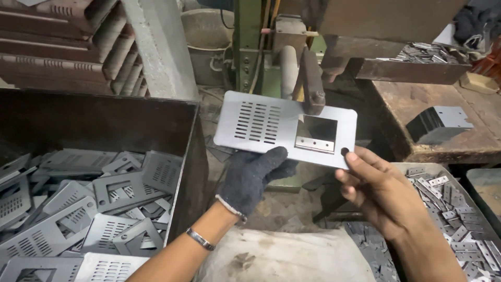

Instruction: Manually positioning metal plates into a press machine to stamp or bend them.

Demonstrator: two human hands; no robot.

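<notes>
Bin of slotted grey plates [88, 209] at my eight o'clock; tray of small hinge pieces [454, 209] at four; green press frame [250, 42] at twelve.

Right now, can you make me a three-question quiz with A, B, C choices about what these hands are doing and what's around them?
1. Where is the pile of slotted metal plates?
A. In the big bin on the left
B. On the wooden bench
C. On the person's lap

2. What colour is the glove?
A. Yellow
B. Dark grey
C. White

3. How is the plate held?
A. By both hands
B. By one hand only
C. Lying alone on the floor

Answers: 1 A, the pile fills the big bin. 2 B, the gloved left hand is dark grey. 3 A, the left hand and bare right hand both have a grip on the metal plate.
</notes>
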